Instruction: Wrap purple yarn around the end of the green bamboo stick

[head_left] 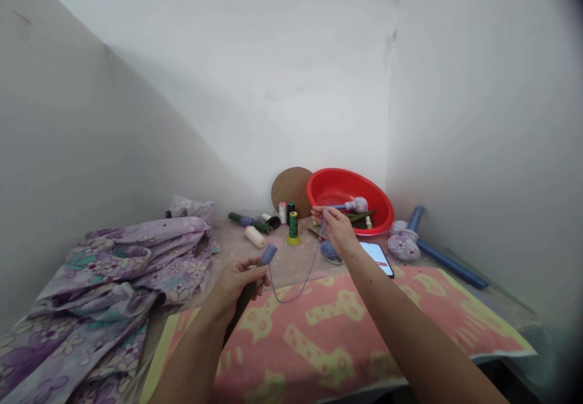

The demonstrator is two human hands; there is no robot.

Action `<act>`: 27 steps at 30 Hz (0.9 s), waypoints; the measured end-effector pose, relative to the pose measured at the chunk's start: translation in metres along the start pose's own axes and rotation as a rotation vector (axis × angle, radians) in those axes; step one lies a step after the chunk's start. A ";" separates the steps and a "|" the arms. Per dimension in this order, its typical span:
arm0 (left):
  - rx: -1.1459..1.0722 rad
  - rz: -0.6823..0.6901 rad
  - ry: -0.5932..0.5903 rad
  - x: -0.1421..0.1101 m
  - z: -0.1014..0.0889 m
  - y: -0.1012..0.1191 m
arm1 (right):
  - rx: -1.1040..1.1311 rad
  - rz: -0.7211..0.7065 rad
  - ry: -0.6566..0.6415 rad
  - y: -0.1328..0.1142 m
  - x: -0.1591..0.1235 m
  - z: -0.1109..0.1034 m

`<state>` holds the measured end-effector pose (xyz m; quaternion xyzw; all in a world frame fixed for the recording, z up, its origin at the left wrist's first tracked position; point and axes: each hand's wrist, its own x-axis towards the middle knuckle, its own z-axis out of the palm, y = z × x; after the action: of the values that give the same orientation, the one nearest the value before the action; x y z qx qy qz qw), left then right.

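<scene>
My left hand (235, 282) is closed around a dark green stick (246, 299) whose upper end is wrapped in blue-purple cloth (268, 253). A thin grey thread (300, 282) runs in a slack loop from that wrapped end up to my right hand (336, 226). My right hand is stretched forward near the red basin (378, 200) and pinches the thread's far end between its fingers. Both hands are above a pink and yellow patterned cloth (346, 325) spread over the table.
Purple flowered fabric (113, 288) is piled at the left. Several thread spools (293, 226) stand at the back beside a round wooden board (290, 186). The basin holds sticks and a cloth-wrapped piece. A lit phone (377, 255), flowered cloth balls (403, 245) and a blue tube (449, 263) lie at the right.
</scene>
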<state>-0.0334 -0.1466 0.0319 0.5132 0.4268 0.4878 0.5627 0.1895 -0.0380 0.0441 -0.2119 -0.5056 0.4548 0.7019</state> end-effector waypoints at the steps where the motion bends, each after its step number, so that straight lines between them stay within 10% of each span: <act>1: -0.001 -0.001 0.003 0.000 -0.001 0.000 | 0.016 -0.023 -0.025 -0.006 0.001 0.006; 9: -0.021 -0.007 -0.001 0.006 -0.008 -0.011 | -0.102 -0.074 -0.176 -0.015 0.001 0.023; 16: -0.006 -0.035 -0.006 0.013 -0.018 -0.027 | -1.572 -0.037 -0.295 0.022 -0.029 -0.006; 20: 0.015 -0.053 -0.025 0.016 -0.018 -0.030 | -1.165 -0.080 -0.245 0.043 -0.050 0.005; 27: 0.064 -0.055 -0.079 0.022 -0.009 -0.039 | -0.193 0.323 -0.339 0.076 -0.091 0.043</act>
<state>-0.0344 -0.1232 -0.0074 0.5379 0.4335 0.4377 0.5755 0.1116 -0.0845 -0.0435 -0.2767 -0.6169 0.5397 0.5016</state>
